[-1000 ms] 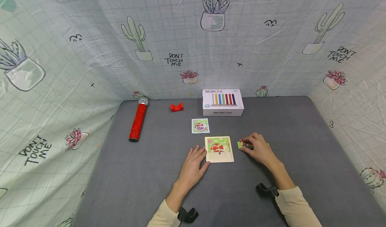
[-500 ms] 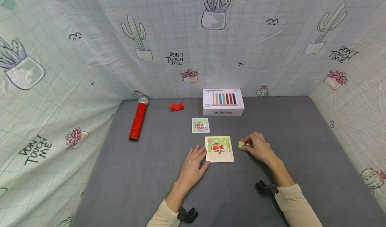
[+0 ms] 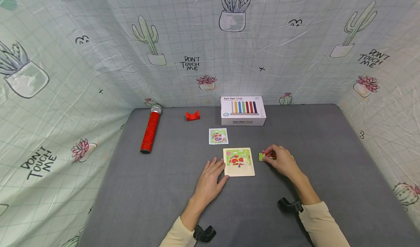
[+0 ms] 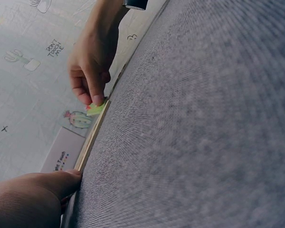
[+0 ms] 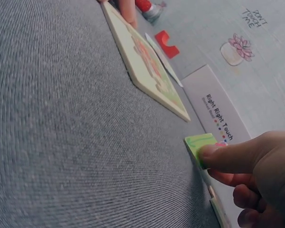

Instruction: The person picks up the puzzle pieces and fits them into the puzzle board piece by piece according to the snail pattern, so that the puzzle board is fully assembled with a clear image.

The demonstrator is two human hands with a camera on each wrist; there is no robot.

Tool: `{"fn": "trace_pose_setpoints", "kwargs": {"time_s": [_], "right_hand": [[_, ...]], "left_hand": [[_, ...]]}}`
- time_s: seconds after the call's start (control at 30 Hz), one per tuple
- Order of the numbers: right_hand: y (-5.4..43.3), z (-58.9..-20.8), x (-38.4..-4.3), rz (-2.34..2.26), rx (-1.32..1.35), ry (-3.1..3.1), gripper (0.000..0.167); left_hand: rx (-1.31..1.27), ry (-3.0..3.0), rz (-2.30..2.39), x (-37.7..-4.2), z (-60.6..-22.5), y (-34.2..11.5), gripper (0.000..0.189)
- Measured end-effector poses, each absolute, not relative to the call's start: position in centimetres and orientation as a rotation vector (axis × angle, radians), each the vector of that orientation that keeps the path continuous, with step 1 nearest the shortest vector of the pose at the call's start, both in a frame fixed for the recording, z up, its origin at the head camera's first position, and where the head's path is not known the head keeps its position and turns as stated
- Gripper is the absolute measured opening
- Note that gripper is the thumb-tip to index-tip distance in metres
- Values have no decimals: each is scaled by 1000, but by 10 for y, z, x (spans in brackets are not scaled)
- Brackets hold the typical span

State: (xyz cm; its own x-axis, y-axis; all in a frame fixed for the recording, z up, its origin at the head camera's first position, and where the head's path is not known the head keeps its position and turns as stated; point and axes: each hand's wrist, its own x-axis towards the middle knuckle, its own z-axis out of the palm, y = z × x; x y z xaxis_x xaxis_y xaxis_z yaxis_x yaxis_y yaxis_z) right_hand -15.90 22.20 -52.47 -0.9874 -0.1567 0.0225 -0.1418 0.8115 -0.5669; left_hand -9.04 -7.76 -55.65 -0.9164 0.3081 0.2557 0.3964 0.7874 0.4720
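Note:
A square wooden puzzle board [image 3: 239,171] with a red and green picture lies on the grey table. At its left edge rests my left hand [image 3: 208,185], fingers extended, thumb near the lower left corner. To the right of the board, my right hand [image 3: 283,163] pinches a small green puzzle piece [image 5: 198,141] between thumb and index finger. The piece is tilted, close over the cloth, and the fingers hide much of it. Beneath the same hand, the right wrist view shows the edge of another thin flat piece [image 5: 219,211], mostly hidden.
Behind the board lies a small picture card [image 3: 218,136]. A white box [image 3: 242,121] labelled Right Right Touch stands at the back. Further left are a red curved block [image 3: 192,116] and a red glittery microphone [image 3: 151,132]. Printed fabric [image 3: 210,42] encloses the table's back and sides.
My right hand has shifted slightly, and its fingers now cover more of the green puzzle piece. The left hand and the board stay in place.

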Motion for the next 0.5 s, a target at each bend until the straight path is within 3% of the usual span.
{"fn": "trace_pose_setpoints", "kwargs": {"time_s": [0.17, 0.5], "right_hand": [[220, -524, -156, -1016, -288, 2987, 14], [201, -517, -147, -1124, -380, 2944, 13]], "left_hand": [[-561, -2811, -794, -91, -557, -77, 49], [-557, -2809, -801, -91, -557, -77, 49]]}}
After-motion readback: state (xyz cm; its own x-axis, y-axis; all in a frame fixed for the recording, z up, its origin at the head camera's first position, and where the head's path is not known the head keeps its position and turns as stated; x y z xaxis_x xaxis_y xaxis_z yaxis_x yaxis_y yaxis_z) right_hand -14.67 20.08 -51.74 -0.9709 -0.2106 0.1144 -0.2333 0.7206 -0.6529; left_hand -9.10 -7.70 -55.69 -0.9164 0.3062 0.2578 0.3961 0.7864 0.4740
